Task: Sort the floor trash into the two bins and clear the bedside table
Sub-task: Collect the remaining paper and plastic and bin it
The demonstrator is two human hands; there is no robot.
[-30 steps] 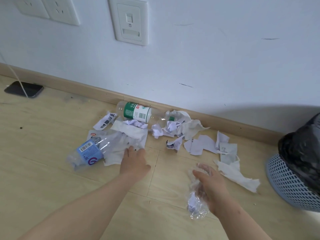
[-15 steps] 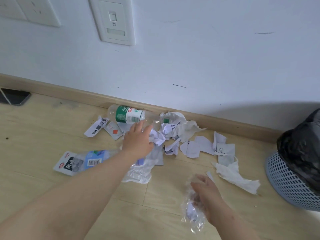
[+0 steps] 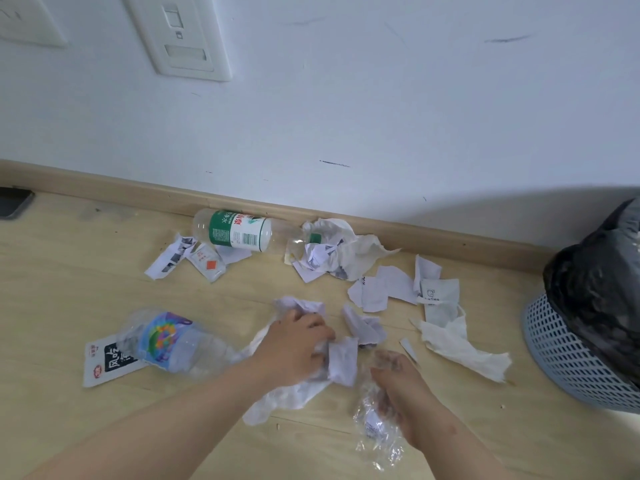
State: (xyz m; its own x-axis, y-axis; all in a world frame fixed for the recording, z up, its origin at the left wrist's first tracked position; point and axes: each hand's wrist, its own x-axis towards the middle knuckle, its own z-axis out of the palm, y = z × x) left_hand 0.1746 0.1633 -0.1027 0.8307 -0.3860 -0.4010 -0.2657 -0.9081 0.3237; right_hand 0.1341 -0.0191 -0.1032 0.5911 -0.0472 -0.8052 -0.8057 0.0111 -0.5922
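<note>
Head view: left hand (image 3: 294,348) grips crumpled paper (image 3: 301,306), right hand (image 3: 405,393) grips clear wrapper (image 3: 375,427); green-label bottle (image 3: 239,232), crushed bottle (image 3: 166,341), tissue (image 3: 464,348) lie unsorted.

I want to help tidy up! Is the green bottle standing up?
No, the green bottle lies on its side on the floor, along the baseboard.

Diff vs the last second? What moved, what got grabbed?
The left hand, out by the green-label bottle half a second ago, has pulled back toward the person and grips crumpled paper. Unchanged: right hand holds the clear plastic wrapper; the bottle lies by the skirting; bin at right.
</note>
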